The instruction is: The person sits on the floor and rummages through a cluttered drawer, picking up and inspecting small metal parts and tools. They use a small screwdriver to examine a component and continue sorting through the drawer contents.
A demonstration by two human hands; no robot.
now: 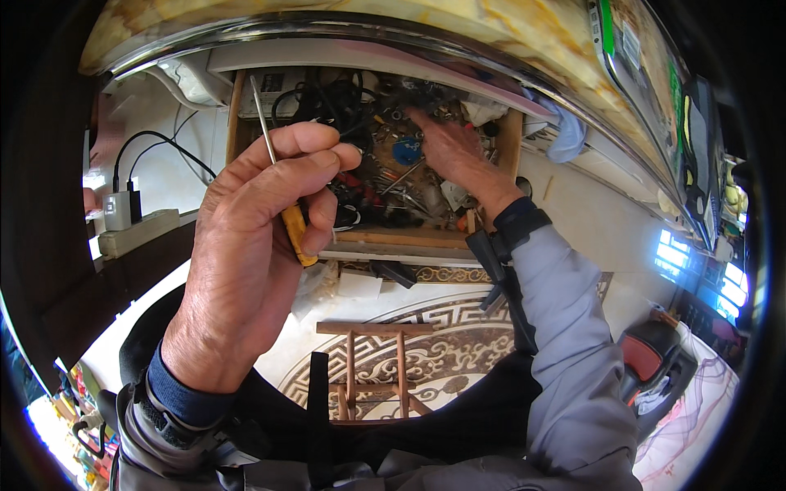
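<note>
My left hand (252, 208) is raised close to the camera, holding a screwdriver (295, 230) with a yellow handle; its metal shaft points up past the fingers. Thumb and fingertips meet, and whether something small is pinched there cannot be told. Below and beyond lies an open wooden drawer (405, 238) full of loose hardware and tools. My right hand (451, 147) reaches into it, index finger extended among small metal parts at the back; the other fingers are partly hidden. Beside this hand lies a blue round object (406, 150). Black cables (331, 101) are heaped at the drawer's back left.
A marble-patterned tabletop (430, 18) with a metal edge overhangs the drawer. At left, chargers are plugged into a power strip (140, 233). A small wooden stool frame (374, 328) stands on the patterned floor. A black and red case (645, 356) is at right.
</note>
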